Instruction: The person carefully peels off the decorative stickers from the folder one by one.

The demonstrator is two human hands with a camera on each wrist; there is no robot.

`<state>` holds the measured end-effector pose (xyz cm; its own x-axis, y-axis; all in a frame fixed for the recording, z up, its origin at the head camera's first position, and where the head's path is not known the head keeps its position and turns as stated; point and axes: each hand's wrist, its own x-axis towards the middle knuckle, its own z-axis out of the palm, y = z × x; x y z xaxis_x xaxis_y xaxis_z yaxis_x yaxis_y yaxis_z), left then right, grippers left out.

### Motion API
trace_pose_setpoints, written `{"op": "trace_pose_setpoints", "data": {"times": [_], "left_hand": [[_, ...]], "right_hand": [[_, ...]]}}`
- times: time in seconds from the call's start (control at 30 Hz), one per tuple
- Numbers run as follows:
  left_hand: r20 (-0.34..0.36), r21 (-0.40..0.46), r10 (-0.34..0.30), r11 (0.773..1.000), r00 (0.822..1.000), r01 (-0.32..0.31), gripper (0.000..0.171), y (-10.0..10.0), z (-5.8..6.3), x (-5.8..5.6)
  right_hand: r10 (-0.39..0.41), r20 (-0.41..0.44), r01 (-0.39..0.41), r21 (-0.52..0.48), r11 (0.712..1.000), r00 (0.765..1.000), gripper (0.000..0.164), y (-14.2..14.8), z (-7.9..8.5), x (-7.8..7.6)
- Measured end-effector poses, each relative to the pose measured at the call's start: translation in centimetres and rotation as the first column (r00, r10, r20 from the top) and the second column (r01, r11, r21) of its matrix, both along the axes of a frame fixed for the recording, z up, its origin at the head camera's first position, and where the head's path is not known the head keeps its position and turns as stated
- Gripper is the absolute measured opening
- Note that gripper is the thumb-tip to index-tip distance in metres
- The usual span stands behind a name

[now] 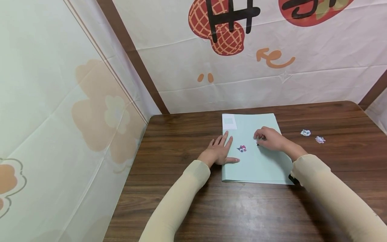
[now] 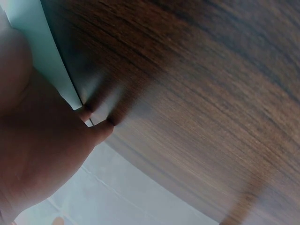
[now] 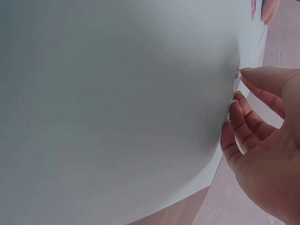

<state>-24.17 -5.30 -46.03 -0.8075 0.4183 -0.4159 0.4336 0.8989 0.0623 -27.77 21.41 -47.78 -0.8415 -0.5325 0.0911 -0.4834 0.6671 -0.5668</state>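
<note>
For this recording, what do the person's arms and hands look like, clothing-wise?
The left sleeve and right sleeve are long, plain and pale cream, ending in softly gathered cuffs. The left hand and right hand are ungloved. A small black item shows beside the right cuff; I can't tell what it is.

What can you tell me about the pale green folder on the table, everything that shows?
The pale green folder looks like smooth card or plastic: rectangular, with a folded left edge and a white label at its far left corner. It lies flat and closed on the wooden table; its near edge shows more than one layer. A colourful sticker sits left of centre. The left hand rests spread across its left edge; the right hand holds a second sticker, partly hidden, at its surface.
</note>
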Motion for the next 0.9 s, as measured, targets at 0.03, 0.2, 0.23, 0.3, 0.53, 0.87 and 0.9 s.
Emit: {"op": "trace_pose_setpoints", "data": {"times": [0.03, 0.2, 0.23, 0.3, 0.53, 0.87, 0.9], "left_hand": [[0.001, 0.001, 0.0, 1.0, 1.0, 0.0, 0.1, 0.0, 0.0, 0.01], [0.004, -0.001, 0.002, 1.0, 1.0, -0.002, 0.102, 0.03, -0.1, -0.05], [0.004, -0.003, 0.002, 1.0, 1.0, -0.002, 0.102, 0.04, -0.14, -0.09], [0.006, -0.002, 0.003, 1.0, 1.0, -0.003, 0.101, 0.03, -0.15, -0.12], [0.007, -0.009, 0.003, 1.0, 1.0, -0.003, 0.101, -0.03, -0.34, -0.21], [-0.003, -0.006, 0.0, 1.0, 1.0, 0.0, 0.102, -0.04, -0.29, -0.15], [-0.004, -0.007, 0.001, 1.0, 1.0, -0.001, 0.102, -0.04, -0.3, -0.16]], "right_hand": [[0.001, 0.001, -0.001, -0.001, 1.0, 1.0, 0.013, 0.01, 0.0, -0.01], [-0.002, -0.001, 0.002, 0.0, 1.0, 1.0, 0.01, -0.01, 0.11, 0.0], [-0.007, -0.002, 0.007, -0.001, 1.0, 1.0, 0.01, -0.01, 0.1, -0.02], [-0.01, -0.003, 0.01, -0.002, 1.0, 1.0, 0.01, -0.01, 0.09, -0.04], [0.01, 0.008, -0.01, 0.001, 1.0, 1.0, 0.015, -0.01, 0.07, -0.09], [0.021, 0.021, -0.021, 0.011, 1.0, 1.0, 0.009, -0.14, 0.1, -0.28], [0.022, 0.02, -0.022, 0.013, 1.0, 1.0, 0.01, -0.14, 0.1, -0.31]]}}
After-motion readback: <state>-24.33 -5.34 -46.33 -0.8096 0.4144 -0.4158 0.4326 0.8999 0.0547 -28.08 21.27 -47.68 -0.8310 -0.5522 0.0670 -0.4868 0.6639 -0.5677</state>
